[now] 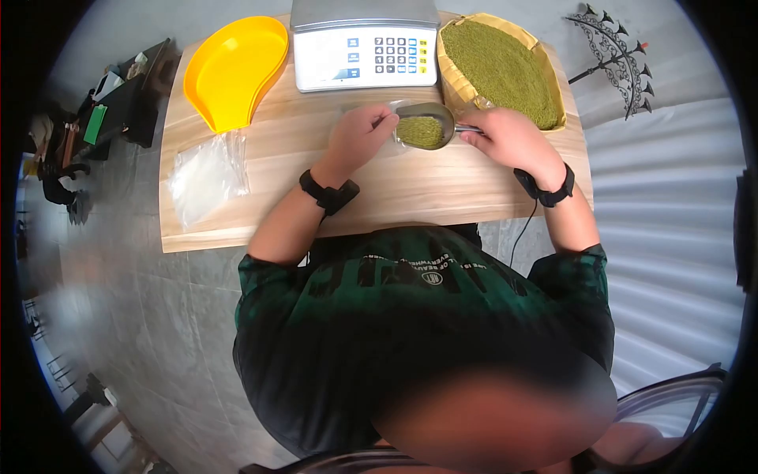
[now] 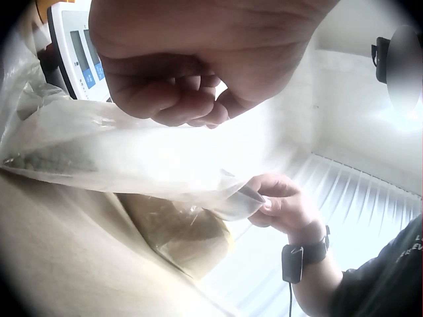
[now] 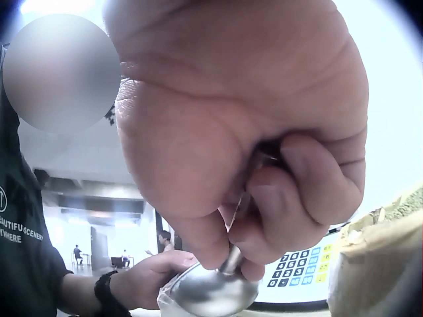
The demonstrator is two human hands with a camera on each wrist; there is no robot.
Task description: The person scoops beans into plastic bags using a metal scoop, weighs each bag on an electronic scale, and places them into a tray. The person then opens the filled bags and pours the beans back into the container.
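A person's right hand point(image 1: 509, 138) grips the handle of a metal scoop point(image 1: 448, 125) bearing a load of green granules point(image 1: 420, 130), while the left hand point(image 1: 359, 141), fingers curled, pinches the edge of a clear plastic bag point(image 2: 158, 158) at a wooden worktop point(image 1: 395, 186). The scoop sits between the two hands, just in front of a white digital scale point(image 1: 365, 55), its bowl at the mouth of the bag; a greenish patch shows through the plastic at the bag's other end. To the right, a paper sack point(image 1: 452, 79) filled with similar granules stands beside the scale; to the left lie a yellow pan point(image 1: 237, 63) and, just below it, more clear bags point(image 1: 205, 178). The step in hand appears to be filling the bag from the scoop, with the load not yet emptied. The next move would seem to call for the right hand to tip the bowl inward while the left holds the plastic rim wide and steady, since a slack edge could let granules spill onto the worktop.
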